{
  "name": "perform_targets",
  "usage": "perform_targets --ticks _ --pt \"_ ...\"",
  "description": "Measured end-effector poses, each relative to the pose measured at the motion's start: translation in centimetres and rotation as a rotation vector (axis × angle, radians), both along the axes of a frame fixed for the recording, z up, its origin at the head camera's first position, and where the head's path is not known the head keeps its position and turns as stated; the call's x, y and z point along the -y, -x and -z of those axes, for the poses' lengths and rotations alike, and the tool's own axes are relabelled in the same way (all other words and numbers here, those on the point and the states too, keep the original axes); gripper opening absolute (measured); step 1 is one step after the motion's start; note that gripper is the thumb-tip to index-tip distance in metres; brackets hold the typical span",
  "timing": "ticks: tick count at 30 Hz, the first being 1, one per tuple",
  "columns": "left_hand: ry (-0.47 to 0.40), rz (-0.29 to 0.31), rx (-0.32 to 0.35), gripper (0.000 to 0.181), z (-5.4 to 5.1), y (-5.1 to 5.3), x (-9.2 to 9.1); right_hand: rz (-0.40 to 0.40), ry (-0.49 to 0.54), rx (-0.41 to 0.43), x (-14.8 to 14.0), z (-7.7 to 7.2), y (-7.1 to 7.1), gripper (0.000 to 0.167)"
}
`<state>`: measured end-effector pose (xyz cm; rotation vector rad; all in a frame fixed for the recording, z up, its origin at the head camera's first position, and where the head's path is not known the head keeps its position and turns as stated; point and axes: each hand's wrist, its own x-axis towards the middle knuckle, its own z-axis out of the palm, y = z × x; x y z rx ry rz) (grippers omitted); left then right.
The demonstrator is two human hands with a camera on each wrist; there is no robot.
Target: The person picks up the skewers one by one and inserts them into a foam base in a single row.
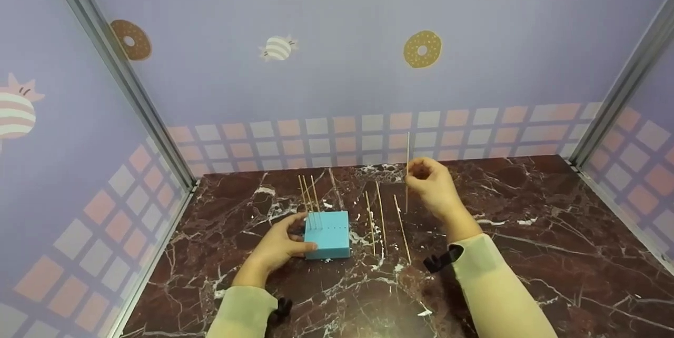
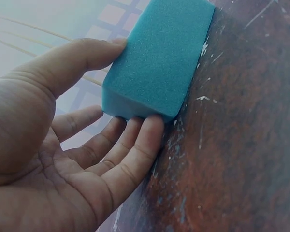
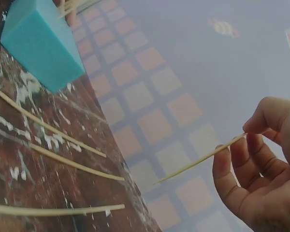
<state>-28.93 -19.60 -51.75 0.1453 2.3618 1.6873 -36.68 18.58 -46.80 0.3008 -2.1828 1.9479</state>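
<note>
A light blue foam block rests on the dark marbled table with three thin bamboo skewers standing upright in its left part. A row of small holes runs across the rest of its top. My left hand holds the block from its left, thumb at the front top edge, fingertips against the left side. To the right, above the table, my right hand pinches another bamboo skewer between thumb and fingers, nearly vertical in the head view.
Three loose skewers lie side by side on the table between the block and my right hand. A patterned purple wall closes off the back, with side panels left and right.
</note>
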Motion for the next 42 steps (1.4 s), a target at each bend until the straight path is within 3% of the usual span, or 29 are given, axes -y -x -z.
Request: perform_targets --ticks 6,22,27,34,42 --pt "0.003 0.007 -0.006 0.095 0.0 0.1 0.0 0.003 0.0 -0.126 2.2 -1.1 -0.1 0.018" --pt "0.034 -0.013 -0.013 0.097 -0.1 0.2 0.5 -0.1 0.166 -0.217 9.8 -4.1 -1.9 0.015" --pt "0.006 -0.003 -0.011 0.097 -0.2 0.1 0.3 -0.151 0.138 -0.201 11.7 -3.4 -3.0 0.017" --pt "0.024 -0.012 0.003 0.098 0.1 0.0 0.1 -0.239 0.019 -0.175 13.3 -1.4 -3.1 0.015" --pt "0.001 -0.001 -0.014 0.097 0.2 0.1 0.0 -0.234 -0.096 -0.205 13.9 -0.2 -3.0 0.013"
